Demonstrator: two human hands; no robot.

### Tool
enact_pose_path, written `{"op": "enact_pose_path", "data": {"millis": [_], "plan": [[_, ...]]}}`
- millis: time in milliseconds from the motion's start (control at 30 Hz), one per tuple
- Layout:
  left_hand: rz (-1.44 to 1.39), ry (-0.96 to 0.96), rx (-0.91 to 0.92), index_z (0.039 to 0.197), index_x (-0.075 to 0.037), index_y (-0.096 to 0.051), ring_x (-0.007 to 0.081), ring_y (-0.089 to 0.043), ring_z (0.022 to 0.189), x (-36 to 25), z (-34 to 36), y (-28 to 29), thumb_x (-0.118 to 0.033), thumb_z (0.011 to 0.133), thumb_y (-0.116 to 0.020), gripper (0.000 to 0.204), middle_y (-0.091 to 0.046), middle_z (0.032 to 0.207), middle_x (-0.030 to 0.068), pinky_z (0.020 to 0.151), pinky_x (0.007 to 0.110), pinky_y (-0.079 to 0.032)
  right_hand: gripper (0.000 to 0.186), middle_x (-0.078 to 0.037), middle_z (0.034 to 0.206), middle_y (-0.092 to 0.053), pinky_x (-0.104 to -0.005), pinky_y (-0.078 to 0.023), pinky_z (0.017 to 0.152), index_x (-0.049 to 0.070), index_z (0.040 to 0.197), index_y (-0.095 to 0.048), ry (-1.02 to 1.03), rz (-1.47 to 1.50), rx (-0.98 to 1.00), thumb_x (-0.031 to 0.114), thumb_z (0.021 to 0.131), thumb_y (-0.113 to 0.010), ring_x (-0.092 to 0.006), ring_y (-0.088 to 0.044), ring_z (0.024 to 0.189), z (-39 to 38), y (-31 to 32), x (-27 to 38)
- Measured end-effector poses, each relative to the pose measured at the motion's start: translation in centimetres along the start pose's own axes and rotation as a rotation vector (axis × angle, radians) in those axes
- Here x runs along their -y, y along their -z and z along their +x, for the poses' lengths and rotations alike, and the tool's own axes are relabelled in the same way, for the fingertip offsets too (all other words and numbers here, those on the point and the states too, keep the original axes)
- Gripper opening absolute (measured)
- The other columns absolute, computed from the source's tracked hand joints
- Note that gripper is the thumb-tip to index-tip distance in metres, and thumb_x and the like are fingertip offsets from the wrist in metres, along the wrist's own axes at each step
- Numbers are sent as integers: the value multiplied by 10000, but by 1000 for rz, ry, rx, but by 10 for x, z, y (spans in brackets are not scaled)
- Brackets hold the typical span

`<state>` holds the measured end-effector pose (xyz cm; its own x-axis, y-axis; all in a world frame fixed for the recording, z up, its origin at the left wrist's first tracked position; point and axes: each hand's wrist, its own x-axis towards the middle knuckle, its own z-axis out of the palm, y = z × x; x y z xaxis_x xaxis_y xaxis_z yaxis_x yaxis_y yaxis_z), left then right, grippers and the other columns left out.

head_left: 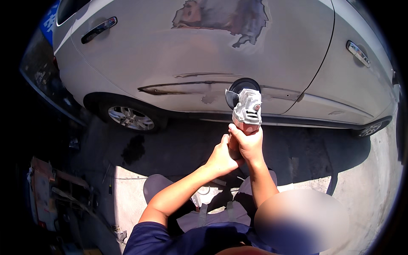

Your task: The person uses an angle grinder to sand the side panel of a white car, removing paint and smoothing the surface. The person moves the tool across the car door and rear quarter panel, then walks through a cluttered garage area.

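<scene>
Both my hands are closed around an angle grinder (pixel 250 106) with a dusty grey head and a reddish body. My left hand (pixel 221 158) wraps the rear of the body, and my right hand (pixel 250 142) grips it just behind the head. The grinder's black round disc (pixel 245 83) is at the lower part of a silver car door (pixel 289 51), over a long dark scraped strip (pixel 182 88). Whether the disc touches the metal or spins, I cannot tell. Higher on the door is a large sanded patch (pixel 221 17) with brown and grey ragged edges.
The car's wheels (pixel 131 118) stand at left and right, and chrome door handles (pixel 99 29) stick out above. A cable or hose (pixel 129 178) lies on the ground at left. A worn box (pixel 42 187) with clutter stands at the far left. My knees (pixel 155 187) are below my arms.
</scene>
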<state>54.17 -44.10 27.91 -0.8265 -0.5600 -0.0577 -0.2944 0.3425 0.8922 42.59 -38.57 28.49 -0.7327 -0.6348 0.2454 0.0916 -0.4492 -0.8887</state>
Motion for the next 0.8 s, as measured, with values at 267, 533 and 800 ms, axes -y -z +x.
{"op": "enact_pose_path", "data": {"millis": [267,533,800], "plan": [[47,-207,87,1324,37,-434,409,-706,1074,130,-7,-37,-293,737,-883,809,-663,1185,267,935,442,-571,421,-72,1025,-718,-306,-560,879,-8,1144,-646,-133,-78,27,47,792,-871,-147,-699,924,-63,29,-84],[59,-304,364,1343,43,-449,435,-705,1040,175,-1,-68,-256,712,-880,820,-655,1211,272,873,461,-594,536,-104,1089,-640,-389,-533,936,-1,1316,-544,-14,-5,-305,63,838,-775,-219,-652,1005,-117,57,-124],[65,-426,425,1322,52,-437,467,-706,953,182,-1,-60,-226,686,-866,816,-675,1059,291,808,475,-600,528,-103,1102,-638,-389,-540,924,1,1338,-545,-45,-58,-447,90,865,-761,-221,-658,997,-136,57,-140]]}}
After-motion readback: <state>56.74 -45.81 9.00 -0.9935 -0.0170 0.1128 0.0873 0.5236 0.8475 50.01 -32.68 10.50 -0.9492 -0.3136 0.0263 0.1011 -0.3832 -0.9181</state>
